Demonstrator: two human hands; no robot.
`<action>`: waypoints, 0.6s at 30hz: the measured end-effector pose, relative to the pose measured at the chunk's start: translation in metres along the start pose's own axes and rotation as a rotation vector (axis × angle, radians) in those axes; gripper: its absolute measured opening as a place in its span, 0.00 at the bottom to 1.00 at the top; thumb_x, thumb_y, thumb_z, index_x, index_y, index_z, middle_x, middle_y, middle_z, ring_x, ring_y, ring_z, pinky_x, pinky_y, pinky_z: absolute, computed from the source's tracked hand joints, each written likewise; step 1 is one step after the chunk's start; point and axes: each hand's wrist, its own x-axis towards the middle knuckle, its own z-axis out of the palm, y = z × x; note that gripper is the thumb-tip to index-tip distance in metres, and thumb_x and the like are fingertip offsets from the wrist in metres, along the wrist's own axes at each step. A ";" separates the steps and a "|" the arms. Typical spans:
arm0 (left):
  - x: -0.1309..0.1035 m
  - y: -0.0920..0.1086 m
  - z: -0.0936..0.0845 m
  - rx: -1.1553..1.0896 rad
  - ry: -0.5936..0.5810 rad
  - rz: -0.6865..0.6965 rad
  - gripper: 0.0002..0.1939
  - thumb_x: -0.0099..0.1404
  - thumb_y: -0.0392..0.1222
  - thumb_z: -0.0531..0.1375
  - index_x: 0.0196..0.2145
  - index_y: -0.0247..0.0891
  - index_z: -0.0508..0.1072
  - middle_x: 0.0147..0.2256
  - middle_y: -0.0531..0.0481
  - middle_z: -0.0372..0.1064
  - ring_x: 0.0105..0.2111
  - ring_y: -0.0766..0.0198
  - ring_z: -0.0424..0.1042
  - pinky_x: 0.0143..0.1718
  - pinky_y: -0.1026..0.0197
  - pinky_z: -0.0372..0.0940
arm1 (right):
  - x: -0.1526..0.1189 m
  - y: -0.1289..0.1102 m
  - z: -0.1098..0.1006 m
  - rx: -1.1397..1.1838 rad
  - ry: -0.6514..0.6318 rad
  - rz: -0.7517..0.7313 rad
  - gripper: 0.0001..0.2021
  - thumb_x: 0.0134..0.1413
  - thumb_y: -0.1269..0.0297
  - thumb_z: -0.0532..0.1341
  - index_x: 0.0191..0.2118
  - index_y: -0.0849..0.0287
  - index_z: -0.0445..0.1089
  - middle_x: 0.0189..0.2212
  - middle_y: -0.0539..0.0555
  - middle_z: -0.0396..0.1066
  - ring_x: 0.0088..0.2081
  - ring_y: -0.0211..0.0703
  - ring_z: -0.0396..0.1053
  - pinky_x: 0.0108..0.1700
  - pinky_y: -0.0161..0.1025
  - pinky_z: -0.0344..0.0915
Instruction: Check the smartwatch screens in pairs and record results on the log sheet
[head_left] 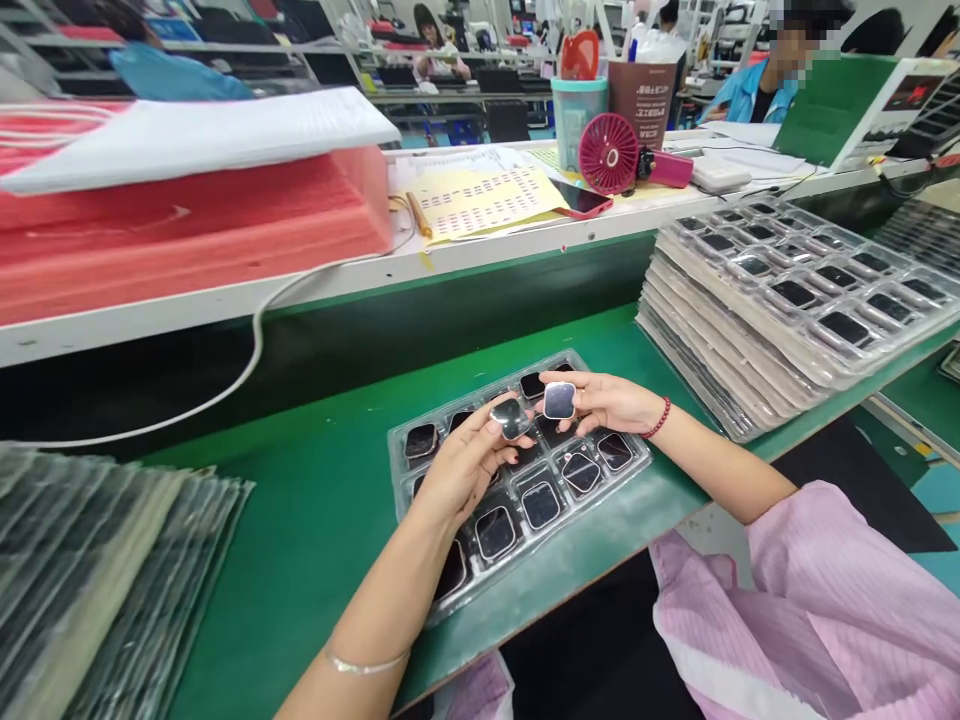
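At mid-frame our left hand (461, 465) pinches one square glass piece (510, 418), our right hand (607, 400) another glass piece (559, 400), above the clear tray (634, 470).

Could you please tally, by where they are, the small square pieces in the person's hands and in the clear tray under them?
Square piece in the left hand: 1
Square piece in the right hand: 1
Square pieces visible in the clear tray: 10, with others possibly hidden under the hands
Total visible: 12
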 end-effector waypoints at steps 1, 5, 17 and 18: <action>0.000 0.000 0.000 -0.008 -0.019 0.015 0.28 0.54 0.51 0.72 0.50 0.36 0.75 0.43 0.42 0.77 0.30 0.64 0.76 0.28 0.67 0.69 | -0.001 0.000 0.000 0.006 -0.014 0.000 0.31 0.55 0.68 0.68 0.63 0.60 0.61 0.43 0.57 0.76 0.37 0.40 0.78 0.35 0.32 0.78; -0.001 -0.003 -0.004 -0.018 -0.094 0.041 0.26 0.53 0.51 0.73 0.47 0.37 0.76 0.41 0.43 0.78 0.29 0.63 0.76 0.25 0.67 0.67 | -0.001 0.004 0.002 0.036 -0.049 -0.003 0.27 0.51 0.64 0.71 0.56 0.62 0.67 0.34 0.52 0.75 0.33 0.37 0.76 0.32 0.29 0.77; 0.002 -0.011 -0.005 0.119 -0.046 0.073 0.26 0.60 0.51 0.67 0.53 0.37 0.73 0.45 0.42 0.76 0.34 0.60 0.77 0.32 0.62 0.71 | 0.000 0.010 0.014 -0.137 0.033 -0.049 0.24 0.53 0.63 0.70 0.55 0.61 0.68 0.39 0.55 0.75 0.38 0.40 0.79 0.35 0.31 0.78; 0.001 -0.012 -0.004 0.163 -0.035 0.093 0.25 0.60 0.49 0.66 0.53 0.37 0.72 0.44 0.43 0.75 0.35 0.60 0.76 0.33 0.61 0.71 | 0.001 0.011 0.014 -0.162 0.056 -0.054 0.24 0.55 0.64 0.68 0.56 0.61 0.67 0.41 0.56 0.75 0.39 0.41 0.79 0.36 0.31 0.78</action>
